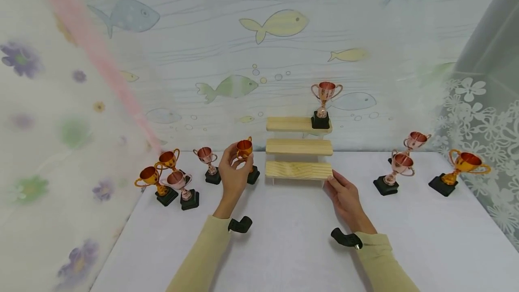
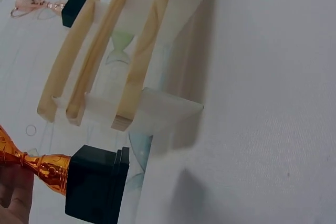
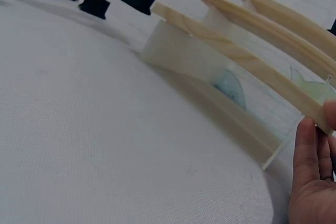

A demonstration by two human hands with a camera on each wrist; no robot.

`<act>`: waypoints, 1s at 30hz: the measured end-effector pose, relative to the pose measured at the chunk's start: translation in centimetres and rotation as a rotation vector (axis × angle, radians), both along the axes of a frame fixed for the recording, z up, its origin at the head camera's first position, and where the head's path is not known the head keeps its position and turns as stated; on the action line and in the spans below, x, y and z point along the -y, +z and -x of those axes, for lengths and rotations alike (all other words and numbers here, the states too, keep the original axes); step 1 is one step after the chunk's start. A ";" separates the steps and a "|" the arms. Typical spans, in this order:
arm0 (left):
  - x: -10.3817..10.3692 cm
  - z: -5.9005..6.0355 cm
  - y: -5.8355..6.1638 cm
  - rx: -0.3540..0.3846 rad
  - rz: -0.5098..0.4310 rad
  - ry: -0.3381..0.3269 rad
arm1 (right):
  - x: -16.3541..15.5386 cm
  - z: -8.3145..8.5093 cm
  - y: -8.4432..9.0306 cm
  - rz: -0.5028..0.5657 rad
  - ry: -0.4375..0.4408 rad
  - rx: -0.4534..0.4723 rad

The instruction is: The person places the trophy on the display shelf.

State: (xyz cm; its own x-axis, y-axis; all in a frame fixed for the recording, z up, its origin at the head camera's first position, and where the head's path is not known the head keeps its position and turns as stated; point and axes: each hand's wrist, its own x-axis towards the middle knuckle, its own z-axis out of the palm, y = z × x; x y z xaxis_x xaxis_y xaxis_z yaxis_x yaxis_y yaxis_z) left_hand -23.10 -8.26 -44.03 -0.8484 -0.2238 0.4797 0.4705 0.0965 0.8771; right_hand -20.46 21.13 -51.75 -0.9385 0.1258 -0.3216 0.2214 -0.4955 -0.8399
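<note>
My left hand [image 1: 236,160] grips a small orange trophy [image 1: 244,148] by its cup; the black base [image 1: 253,175] sits low, just left of the wooden three-step stand [image 1: 298,170]. The left wrist view shows the trophy's orange stem [image 2: 41,166], its base [image 2: 97,184] and the stand [image 2: 128,66] close by. My right hand [image 1: 334,180] rests with straight fingers [image 3: 308,163] against the right end of the stand's bottom step [image 3: 247,62]. A rose trophy [image 1: 325,98] stands on the top step at its right end.
Several trophies cluster at the left on the white table [image 1: 292,238], one rose trophy [image 1: 207,163] nearest my left hand. Three more stand at the right: two rose [image 1: 399,168] and one orange [image 1: 462,168]. A fish-patterned wall rises right behind the stand.
</note>
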 end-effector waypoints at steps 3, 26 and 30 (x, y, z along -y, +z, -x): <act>0.1 -0.3 0.4 -0.016 0.017 -0.011 | 0.0 0.1 -0.1 0.002 -0.003 -0.005; -0.3 -1.3 3.6 -0.091 0.116 -0.176 | 0.0 0.1 -0.4 -0.014 -0.001 0.021; -0.7 -0.9 3.6 -0.078 0.097 -0.218 | 0.0 0.2 -0.4 -0.010 0.000 0.020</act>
State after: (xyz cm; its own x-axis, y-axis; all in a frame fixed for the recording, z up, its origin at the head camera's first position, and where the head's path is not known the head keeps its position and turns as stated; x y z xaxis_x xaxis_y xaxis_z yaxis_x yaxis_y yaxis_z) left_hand -22.21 -7.56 -40.40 -0.8312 0.0107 0.5558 0.5552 0.0670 0.8290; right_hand -20.67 21.11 -52.15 -0.9318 0.1292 -0.3391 0.2383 -0.4870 -0.8403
